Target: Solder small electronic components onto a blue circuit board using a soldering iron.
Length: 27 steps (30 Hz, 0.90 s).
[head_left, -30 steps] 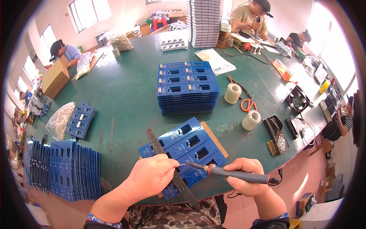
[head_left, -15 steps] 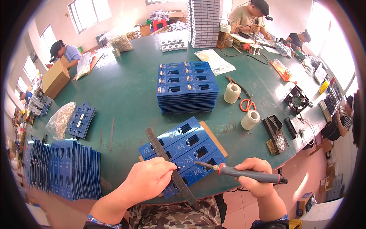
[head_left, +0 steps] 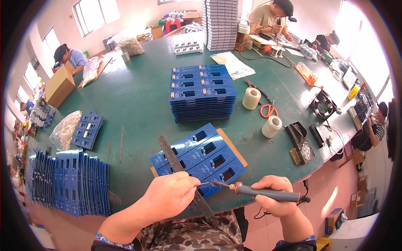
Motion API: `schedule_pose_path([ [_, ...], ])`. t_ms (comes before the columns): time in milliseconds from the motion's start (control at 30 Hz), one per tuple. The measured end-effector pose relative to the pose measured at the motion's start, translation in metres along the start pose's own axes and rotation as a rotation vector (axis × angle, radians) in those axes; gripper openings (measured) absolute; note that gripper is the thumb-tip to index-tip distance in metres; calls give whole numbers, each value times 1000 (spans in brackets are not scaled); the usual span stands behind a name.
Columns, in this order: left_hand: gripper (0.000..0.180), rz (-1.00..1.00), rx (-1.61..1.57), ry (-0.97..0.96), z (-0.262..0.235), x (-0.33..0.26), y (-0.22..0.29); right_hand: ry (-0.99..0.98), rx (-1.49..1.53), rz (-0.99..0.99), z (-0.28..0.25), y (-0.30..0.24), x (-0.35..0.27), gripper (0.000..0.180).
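- Resting on a board at the green table's point(head_left: 138, 100) near edge, the blue circuit panel point(head_left: 201, 157) takes the soldering iron point(head_left: 268, 193).
- Right hand point(head_left: 278, 201) clenches the iron; left hand point(head_left: 171, 196) pinches solder wire point(head_left: 204, 183).
- Best keep tip and wire meeting steadily.
- Open room lies leftward; a long file point(head_left: 184, 175) crosses the panel.

I see a blue circuit panel point(head_left: 200, 158) lying flat on a brown board at the table's near edge, a dark-handled soldering iron point(head_left: 264, 193) held level, tip meeting thin solder wire point(head_left: 204, 183) over its near corner
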<state>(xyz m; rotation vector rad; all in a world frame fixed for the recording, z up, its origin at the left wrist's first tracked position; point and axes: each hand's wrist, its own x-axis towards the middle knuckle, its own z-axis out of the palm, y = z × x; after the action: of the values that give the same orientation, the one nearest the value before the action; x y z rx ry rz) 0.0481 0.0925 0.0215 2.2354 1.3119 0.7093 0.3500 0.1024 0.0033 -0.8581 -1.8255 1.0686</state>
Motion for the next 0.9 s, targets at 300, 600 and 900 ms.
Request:
schedule_pose_path([
  [300,14,-11,7,-40,2,4,4,-31,-23,-49,-1,-1,0,22],
  [600,14,-4,20,-69,5,6,6,-5,-25,-61,-1,-4,-2,23],
  [900,15,27,58,-105,8,11,11,-13,-39,-68,-3,-5,-5,24],
])
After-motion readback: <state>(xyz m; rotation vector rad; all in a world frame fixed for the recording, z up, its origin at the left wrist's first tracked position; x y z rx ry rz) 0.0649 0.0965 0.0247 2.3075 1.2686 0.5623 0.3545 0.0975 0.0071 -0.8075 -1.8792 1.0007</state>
